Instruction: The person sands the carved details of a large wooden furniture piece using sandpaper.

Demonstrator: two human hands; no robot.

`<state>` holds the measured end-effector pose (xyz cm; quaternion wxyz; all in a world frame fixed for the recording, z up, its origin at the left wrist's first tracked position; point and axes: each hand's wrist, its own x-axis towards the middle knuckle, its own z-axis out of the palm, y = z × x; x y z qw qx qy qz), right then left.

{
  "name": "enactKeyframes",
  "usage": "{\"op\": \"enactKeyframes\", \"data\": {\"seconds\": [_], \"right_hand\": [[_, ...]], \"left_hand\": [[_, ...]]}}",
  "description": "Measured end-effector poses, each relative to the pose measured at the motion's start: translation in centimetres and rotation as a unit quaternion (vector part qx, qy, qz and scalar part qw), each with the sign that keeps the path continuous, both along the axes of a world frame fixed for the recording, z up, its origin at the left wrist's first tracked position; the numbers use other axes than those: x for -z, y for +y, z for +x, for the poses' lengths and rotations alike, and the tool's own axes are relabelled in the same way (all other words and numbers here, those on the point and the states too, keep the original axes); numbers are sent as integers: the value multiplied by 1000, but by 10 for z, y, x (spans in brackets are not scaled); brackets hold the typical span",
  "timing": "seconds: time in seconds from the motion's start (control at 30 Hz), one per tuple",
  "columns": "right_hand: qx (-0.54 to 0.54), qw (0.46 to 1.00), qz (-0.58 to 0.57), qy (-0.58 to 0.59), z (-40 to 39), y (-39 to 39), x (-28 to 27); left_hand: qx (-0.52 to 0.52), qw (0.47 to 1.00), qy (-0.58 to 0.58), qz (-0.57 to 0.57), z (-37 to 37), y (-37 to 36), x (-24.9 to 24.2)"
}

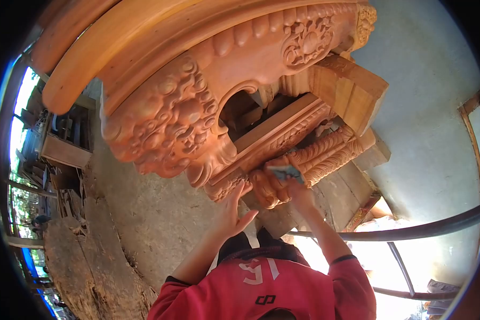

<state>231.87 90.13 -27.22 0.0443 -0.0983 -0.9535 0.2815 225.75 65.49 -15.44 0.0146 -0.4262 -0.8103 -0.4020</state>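
Observation:
My right hand (301, 194) grips a folded blue-grey piece of sandpaper (284, 172) and presses it against the rounded carved wooden foot (266, 191). Motion slightly blurs that hand. My left hand (230, 214) is open, thumb apart, its fingertips at the lower carved rail (226, 186) just left of the foot. Above both hands looms a large reddish-brown carved furniture piece (181, 112) with floral relief and a round medallion. To the right of the sandpaper lies a ribbed carved wooden leg (330, 160).
A plain square wooden block (352, 90) juts out at the right. Wooden boards (336, 197) lie beneath the leg. A rough timber slab (90, 261) lies at lower left, and a dark curved bar (426, 229) crosses at right before the pale wall (426, 117).

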Motion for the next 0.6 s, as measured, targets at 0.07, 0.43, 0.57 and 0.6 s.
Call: {"op": "enactKeyframes", "data": {"seconds": [0.07, 0.43, 0.57, 0.6], "right_hand": [[-135, 983, 43, 118, 10, -30, -5], [-113, 990, -52, 72, 87, -97, -34], [-113, 987, -79, 78, 101, -120, -47], [-118, 989, -74, 51, 104, -125, -49]], "left_hand": [[-33, 998, -56, -15, 3, 6, 1], [106, 959, 78, -250, 43, -23, 95], [63, 971, 107, -205, 72, -50, 106], [57, 972, 103, -204, 76, -55, 107]]}}
